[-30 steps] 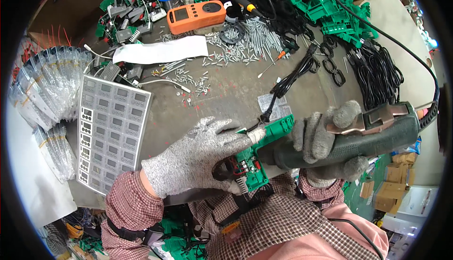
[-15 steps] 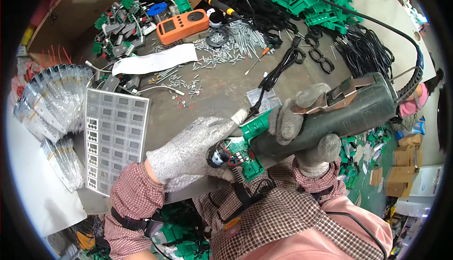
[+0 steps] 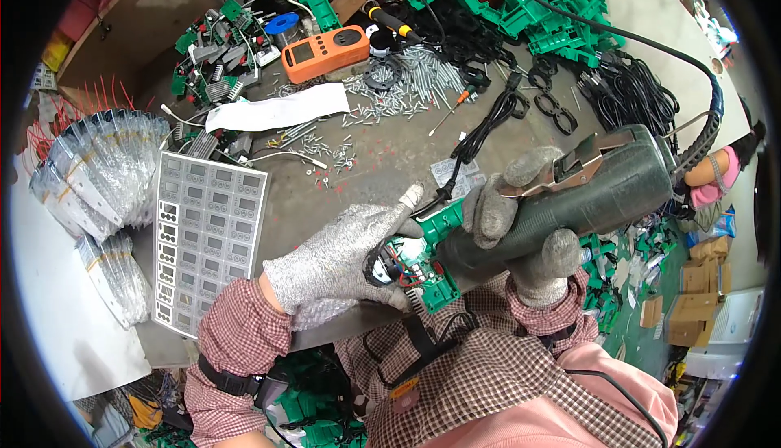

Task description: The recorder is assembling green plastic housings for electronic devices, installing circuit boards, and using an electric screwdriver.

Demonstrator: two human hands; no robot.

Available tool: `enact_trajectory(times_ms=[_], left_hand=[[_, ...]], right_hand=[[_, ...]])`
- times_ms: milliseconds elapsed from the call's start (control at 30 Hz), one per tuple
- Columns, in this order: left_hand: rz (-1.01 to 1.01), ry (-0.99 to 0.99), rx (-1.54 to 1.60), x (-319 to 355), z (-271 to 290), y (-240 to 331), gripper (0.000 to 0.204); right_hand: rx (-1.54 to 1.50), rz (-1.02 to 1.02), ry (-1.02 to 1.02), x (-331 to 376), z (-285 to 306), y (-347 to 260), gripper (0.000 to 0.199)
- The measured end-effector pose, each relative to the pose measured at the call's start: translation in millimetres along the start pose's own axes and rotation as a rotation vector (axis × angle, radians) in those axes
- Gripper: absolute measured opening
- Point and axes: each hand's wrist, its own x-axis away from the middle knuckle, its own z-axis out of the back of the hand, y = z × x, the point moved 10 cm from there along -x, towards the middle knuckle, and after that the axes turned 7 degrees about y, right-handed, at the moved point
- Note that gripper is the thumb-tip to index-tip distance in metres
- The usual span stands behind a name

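The left hand (image 3: 346, 257) wears a grey glove, and its fingers are wrapped tight around a small green part (image 3: 419, 257) in the lower middle of the frame. Much of that part is hidden under the glove; only a green edge, some red and black wires and a round dark bit peek out. The right hand (image 3: 521, 228), also gloved, has its fingers closed around a big dark green power tool (image 3: 586, 196). The tip of the tool sits right against the green part, but the spot where they meet is covered, so how it touches is hard to see. A thick black cable (image 3: 700, 98) runs from the tool's back end toward the upper right.

Above the hands, on the grey table (image 3: 382, 163), lie a black cord (image 3: 488, 123), a heap of silver screws (image 3: 423, 82), an orange meter (image 3: 325, 51) and a white paper strip (image 3: 277, 110). A grey tray with small squares (image 3: 207, 237) lies at the left, beside stacks of clear bags (image 3: 98, 171). Green plastic pieces (image 3: 529, 9) crowd the top.
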Motion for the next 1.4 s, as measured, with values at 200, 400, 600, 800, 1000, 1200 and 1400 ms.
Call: enact_trajectory(times_ms=[200,400,600,800,1000,1200,1400], left_hand=[[-0.023,0.006,-0.038,1.1,0.1,2.9,0.133],[-0.011,-0.002,-0.032,0.5,-0.3,1.8,0.133],[0.003,-0.024,-0.049,-0.4,-1.8,-2.6,0.131],[0.07,-0.016,0.005,-1.8,-0.6,-6.6,0.119],[0.104,-0.004,0.101,3.3,-0.1,-7.3,0.117],[0.116,0.235,-0.37,39.2,13.9,33.9,0.082],[0.257,0.4,-0.527,89.5,-10.2,36.9,0.058]], right_hand=[[-0.004,0.012,-0.144,0.2,-4.9,0.4,0.075],[0.041,-0.033,0.007,9.1,6.3,10.0,0.073],[0.017,0.043,-0.353,-10.6,-15.8,22.1,0.067],[0.085,-0.032,-0.43,-4.5,-19.2,44.4,0.07],[0.167,-0.108,0.043,18.7,3.2,63.8,0.068],[0.167,-0.253,0.416,-32.4,60.4,0.9,0.049],[1.809,0.015,0.14,-35.7,212.1,-99.9,0.076]])
